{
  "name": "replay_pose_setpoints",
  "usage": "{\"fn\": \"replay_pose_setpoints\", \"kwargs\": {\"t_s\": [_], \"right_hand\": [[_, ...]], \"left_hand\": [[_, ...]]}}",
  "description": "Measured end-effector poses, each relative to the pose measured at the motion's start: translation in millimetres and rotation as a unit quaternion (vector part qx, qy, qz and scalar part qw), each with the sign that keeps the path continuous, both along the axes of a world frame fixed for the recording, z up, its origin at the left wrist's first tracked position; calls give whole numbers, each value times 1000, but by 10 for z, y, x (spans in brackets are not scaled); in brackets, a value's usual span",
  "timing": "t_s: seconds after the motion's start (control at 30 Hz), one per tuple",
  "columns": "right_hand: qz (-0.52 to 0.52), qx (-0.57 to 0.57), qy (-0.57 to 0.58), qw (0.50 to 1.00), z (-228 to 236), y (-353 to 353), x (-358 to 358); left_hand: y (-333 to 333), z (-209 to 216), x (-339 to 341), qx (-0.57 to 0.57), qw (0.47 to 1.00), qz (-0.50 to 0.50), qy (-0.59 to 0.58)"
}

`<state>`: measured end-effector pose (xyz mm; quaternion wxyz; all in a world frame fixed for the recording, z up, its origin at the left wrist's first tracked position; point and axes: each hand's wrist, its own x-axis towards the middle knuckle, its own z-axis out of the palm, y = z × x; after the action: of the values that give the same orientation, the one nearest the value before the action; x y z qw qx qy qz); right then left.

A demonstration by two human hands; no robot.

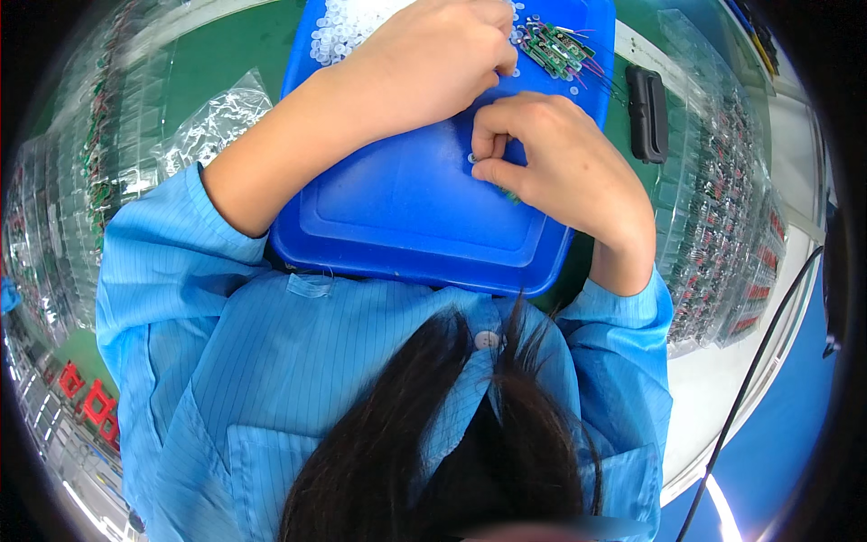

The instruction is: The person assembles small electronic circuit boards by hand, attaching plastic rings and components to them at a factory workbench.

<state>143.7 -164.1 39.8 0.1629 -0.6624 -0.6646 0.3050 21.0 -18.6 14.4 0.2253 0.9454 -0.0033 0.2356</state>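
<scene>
A blue plastic tray [397,217] lies in front of me. My left hand [442,59] reaches over its far part with curled fingers, and whatever they grip is hidden. Nearer the tray's middle, my right hand [555,154] pinches a small translucent ring [471,158] between thumb and forefinger. A bit of green circuit board [511,196] shows beneath that hand. Many small translucent plastic pieces [334,38] are heaped at the tray's far left. Several green circuit boards with thin wires [558,50] are bunched at its far right, with a few loose pieces around them.
To the tray's right lies a black oblong case [647,116]. A crumpled clear plastic bag [221,117] is on its left. Rows of bagged electronic parts line the right [722,208] and left [99,144] of the green surface. A black cable [754,370] hangs at the right.
</scene>
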Motion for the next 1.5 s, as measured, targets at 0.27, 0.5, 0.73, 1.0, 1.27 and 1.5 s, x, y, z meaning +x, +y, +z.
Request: {"fn": "replay_pose_setpoints", "kwargs": {"t_s": [0.27,0.5,0.73,1.0,1.27,1.5], "right_hand": [[-189,254,-211,925,69,185,438],[-173,295,-340,876,-275,251,603],[-249,265,-213,907,-128,200,587],[-118,371,-174,904,78,184,370],[-194,258,183,929,-34,191,337],[-255,207,246,912,-157,172,393]], "left_hand": [[35,25,-18,50,987,21,-153],[52,190,74,-366,916,92,138],[250,-67,73,-638,769,-4,51],[334,-12,64,-777,613,-46,135],[201,-33,46,-636,771,-21,28],[-39,94,33,-527,847,69,10]]}}
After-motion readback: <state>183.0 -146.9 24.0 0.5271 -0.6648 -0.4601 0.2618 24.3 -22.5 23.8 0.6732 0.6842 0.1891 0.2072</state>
